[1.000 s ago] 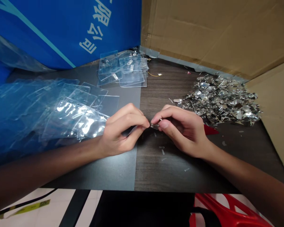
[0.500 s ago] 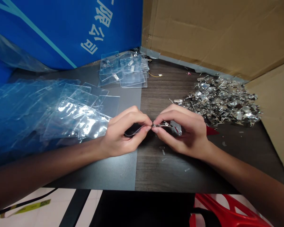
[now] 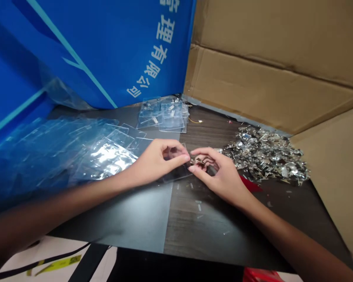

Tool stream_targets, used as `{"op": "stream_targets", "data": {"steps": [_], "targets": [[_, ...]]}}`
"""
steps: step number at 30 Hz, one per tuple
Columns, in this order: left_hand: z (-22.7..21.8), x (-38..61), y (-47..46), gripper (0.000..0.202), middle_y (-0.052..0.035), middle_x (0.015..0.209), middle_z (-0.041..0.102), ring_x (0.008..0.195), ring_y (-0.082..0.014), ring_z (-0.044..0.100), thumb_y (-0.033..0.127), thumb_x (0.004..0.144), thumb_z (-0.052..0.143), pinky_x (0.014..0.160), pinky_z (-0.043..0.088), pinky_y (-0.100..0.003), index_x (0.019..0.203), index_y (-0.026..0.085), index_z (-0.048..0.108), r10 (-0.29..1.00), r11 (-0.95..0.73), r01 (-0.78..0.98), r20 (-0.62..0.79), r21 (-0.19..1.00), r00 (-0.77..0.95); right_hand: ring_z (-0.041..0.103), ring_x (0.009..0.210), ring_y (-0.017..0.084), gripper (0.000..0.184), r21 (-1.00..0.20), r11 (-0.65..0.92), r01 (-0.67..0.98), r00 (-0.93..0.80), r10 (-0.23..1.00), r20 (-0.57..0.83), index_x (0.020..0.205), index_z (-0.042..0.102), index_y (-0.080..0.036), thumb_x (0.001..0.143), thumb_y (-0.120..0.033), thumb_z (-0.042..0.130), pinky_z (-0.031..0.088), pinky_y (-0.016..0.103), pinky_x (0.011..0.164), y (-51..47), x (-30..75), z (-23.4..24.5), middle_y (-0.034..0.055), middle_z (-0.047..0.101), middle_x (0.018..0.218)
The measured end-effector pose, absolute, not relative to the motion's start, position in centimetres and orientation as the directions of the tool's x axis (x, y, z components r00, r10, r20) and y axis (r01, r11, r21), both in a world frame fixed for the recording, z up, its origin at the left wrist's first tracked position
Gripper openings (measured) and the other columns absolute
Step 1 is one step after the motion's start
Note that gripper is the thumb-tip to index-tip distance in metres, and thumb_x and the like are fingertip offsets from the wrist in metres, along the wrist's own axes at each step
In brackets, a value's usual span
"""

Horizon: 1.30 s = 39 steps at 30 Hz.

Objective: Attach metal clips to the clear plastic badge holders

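Cable [image 3: 61, 256], dark and thin, crosses the pale floor at lower left beside a yellow tag [image 3: 61, 263], nearest to me, while something red [image 3: 261, 275] shows below the table's edge at lower right. Above them spreads the tabletop [image 3: 194, 243], a smooth grey surface on my left and dark wood grain on my right, with small clear scraps [image 3: 199, 207] scattered in front of my hands. My left hand [image 3: 161, 158] pinches a clear sleeve [image 3: 179, 175], whose lower part shows under my fingers, over the line where grey meets wood. My right hand [image 3: 223, 176] curves in from the other side, thumb and index fingertip slightly apart, with a metal clip [image 3: 200, 161] between the two hands, its inner end at my left fingertips; I cannot tell whether my right fingers press on it. Just beside my right hand, a red piece [image 3: 251, 184] lies flat. Farther off, overlapping sleeves [image 3: 59, 145] cover the left side, some glaring with light, and a heap of shiny clips [image 3: 267, 152] sits at right. Beyond, a smaller stack of sleeves with clips [image 3: 172, 113] lies near a yellow strand [image 3: 195, 121]. Behind everything stand a blue panel [image 3: 106, 47] with white characters and brown cardboard [image 3: 247, 66].
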<state>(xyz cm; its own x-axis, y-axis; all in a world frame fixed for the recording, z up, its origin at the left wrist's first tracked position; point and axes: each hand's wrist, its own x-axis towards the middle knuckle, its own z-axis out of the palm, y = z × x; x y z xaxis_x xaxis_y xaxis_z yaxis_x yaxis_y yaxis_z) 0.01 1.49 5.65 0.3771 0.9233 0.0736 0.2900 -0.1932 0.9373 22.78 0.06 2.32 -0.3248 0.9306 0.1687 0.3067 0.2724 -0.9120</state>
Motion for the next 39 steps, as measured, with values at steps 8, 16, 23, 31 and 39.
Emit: {"op": "stream_targets", "data": {"steps": [8, 16, 23, 31, 39], "targets": [[6.4, -2.1, 12.9, 0.028, -0.0074, 0.064, 0.071, 0.054, -0.0141, 0.059, 0.039, 0.087, 0.088, 0.054, 0.048, -0.031, 0.077, 0.016, 0.076, 0.970, -0.221, 0.426, 0.151, 0.877, 0.191, 0.068, 0.076, 0.017, 0.042, -0.926, 0.212, 0.312, -0.131, 0.975, 0.179, 0.126, 0.068, -0.018, 0.093, -0.042, 0.077, 0.058, 0.034, 0.071, 2.5, 24.4, 1.4, 0.0052, 0.075, 0.097], [3.6, -2.7, 21.1, 0.036, -0.0103, 0.088, 0.073, 0.104, -0.0348, 0.072, 0.028, 0.086, 0.089, 0.102, 0.055, -0.060, 0.113, 0.016, 0.068, 0.890, -0.334, 0.666, 0.456, 0.667, -0.011, 0.067, 0.076, 0.017, 0.027, -0.857, 0.226, 0.463, -0.028, 0.970, 0.241, 0.112, 0.075, -0.015, 0.095, -0.036, 0.069, 0.055, 0.033, 0.069, 3.5, 25.8, 1.9, 0.0067, 0.074, 0.094], [4.9, -5.8, 19.2, 0.069, -0.0149, 0.145, 0.061, 0.144, -0.0340, 0.047, 0.049, 0.093, 0.088, 0.128, 0.033, -0.057, 0.145, 0.014, 0.060, 0.726, -0.505, 0.773, 0.673, 0.384, 0.141, 0.073, 0.088, 0.024, 0.021, -0.577, 0.297, 0.761, -0.070, 0.921, 0.383, 0.111, 0.076, -0.017, 0.100, -0.026, 0.061, 0.060, 0.042, 0.085, 3.3, 26.8, 3.4, 0.0118, 0.076, 0.105], [7.9, -14.5, 11.4, 0.080, -0.0197, 0.133, 0.071, 0.123, -0.0440, 0.067, 0.083, 0.086, 0.073, 0.093, 0.055, -0.047, 0.141, 0.025, 0.075, 0.947, -0.298, 0.947, -0.084, 0.118, 0.309, 0.070, 0.109, 0.042, 0.033, -0.006, 0.153, 0.988, -0.148, 0.965, 0.215, 0.123, 0.083, -0.015, 0.105, -0.035, 0.064, 0.058, 0.054, 0.091, 3.4, 29.7, 3.8, 0.0219, 0.076, 0.118], [6.0, -15.9, 8.2, 0.056, -0.0181, 0.126, 0.072, 0.116, -0.0405, 0.070, 0.064, 0.092, 0.069, 0.085, 0.056, -0.044, 0.135, 0.029, 0.077, 0.938, -0.293, 0.950, -0.161, 0.105, 0.307, 0.076, 0.110, 0.039, 0.026, -0.027, 0.155, 0.988, -0.150, 0.980, 0.131, 0.117, 0.086, -0.015, 0.100, -0.019, 0.066, 0.060, 0.049, 0.094, 4.2, 30.1, 3.7, 0.0170, 0.083, 0.119]]}}
